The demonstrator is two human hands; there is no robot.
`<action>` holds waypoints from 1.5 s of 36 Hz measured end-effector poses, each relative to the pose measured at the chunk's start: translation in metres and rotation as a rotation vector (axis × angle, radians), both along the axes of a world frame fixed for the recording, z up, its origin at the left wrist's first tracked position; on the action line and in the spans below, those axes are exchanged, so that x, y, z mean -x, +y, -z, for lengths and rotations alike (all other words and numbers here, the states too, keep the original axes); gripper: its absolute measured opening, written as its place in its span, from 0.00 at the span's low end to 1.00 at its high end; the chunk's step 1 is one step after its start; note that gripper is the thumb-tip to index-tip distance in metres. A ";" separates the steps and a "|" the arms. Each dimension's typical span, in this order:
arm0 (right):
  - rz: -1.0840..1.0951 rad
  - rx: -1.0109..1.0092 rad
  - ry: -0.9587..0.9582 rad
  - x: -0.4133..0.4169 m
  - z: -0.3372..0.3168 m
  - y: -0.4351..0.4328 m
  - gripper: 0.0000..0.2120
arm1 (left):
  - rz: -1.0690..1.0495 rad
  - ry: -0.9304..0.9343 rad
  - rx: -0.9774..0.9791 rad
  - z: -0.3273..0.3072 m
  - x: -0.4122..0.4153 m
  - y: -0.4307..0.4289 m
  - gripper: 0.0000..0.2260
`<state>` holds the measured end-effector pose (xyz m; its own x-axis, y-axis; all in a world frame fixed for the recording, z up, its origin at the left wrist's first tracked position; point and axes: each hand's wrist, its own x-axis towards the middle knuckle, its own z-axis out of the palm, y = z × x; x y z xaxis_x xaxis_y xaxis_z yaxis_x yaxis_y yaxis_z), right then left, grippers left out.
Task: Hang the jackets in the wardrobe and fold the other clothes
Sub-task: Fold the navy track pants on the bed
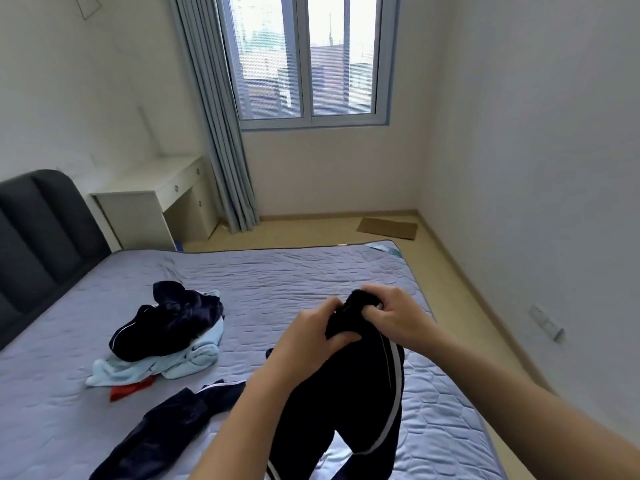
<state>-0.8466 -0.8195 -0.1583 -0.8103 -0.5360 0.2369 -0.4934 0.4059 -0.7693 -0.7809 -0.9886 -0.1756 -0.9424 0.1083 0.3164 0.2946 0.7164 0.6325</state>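
Fingers (375,310) bunch black trousers (346,403) near clothes pile (166,327).

Grey quilted bed (311,271), heap of clothes (162,334) on it, dark jacket (166,420) nearer

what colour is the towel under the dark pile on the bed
Light blue towel, clearest in the head view.

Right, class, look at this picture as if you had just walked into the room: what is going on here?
A person at the bed holds up a black garment with white side stripes, probably trousers. The left hand and right hand both grip its bunched top end, and the rest hangs down. Further left lies an unfolded heap: a dark garment on a light blue garment, with a red cloth beneath. Another dark striped piece lies nearer.
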 end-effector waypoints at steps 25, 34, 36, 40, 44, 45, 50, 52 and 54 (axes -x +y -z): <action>-0.253 -0.168 0.269 0.021 -0.055 0.056 0.28 | 0.069 -0.175 0.665 -0.060 0.009 -0.074 0.24; -0.351 -0.481 0.672 0.041 -0.108 0.077 0.18 | 0.242 0.185 0.891 -0.128 0.004 -0.070 0.27; -0.312 -0.484 0.639 0.048 -0.118 0.082 0.13 | 0.315 0.294 0.938 -0.138 0.002 -0.067 0.24; -0.273 -0.499 0.624 0.056 -0.141 0.082 0.09 | 0.328 0.360 1.001 -0.157 0.003 -0.064 0.19; -0.252 -0.509 0.641 0.059 -0.165 0.083 0.09 | 0.149 0.202 0.872 -0.171 0.003 -0.063 0.23; -0.248 -0.505 0.648 0.060 -0.170 0.085 0.09 | 0.138 0.193 0.857 -0.173 0.003 -0.064 0.22; -0.244 -0.530 0.659 0.064 -0.194 0.089 0.15 | 0.226 0.062 0.814 -0.181 0.002 -0.061 0.10; -0.225 -0.539 0.648 0.068 -0.202 0.091 0.17 | 0.237 -0.012 0.837 -0.183 0.001 -0.057 0.09; -0.206 -0.535 0.624 0.071 -0.212 0.093 0.25 | 0.242 -0.058 0.830 -0.188 0.001 -0.059 0.09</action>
<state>-0.9178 -0.7266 0.0533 -0.4891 -0.8260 0.2803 -0.8678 0.4932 -0.0611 -0.7821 -1.0475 0.0128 -0.8756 0.4831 -0.0015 0.4826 0.8745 -0.0483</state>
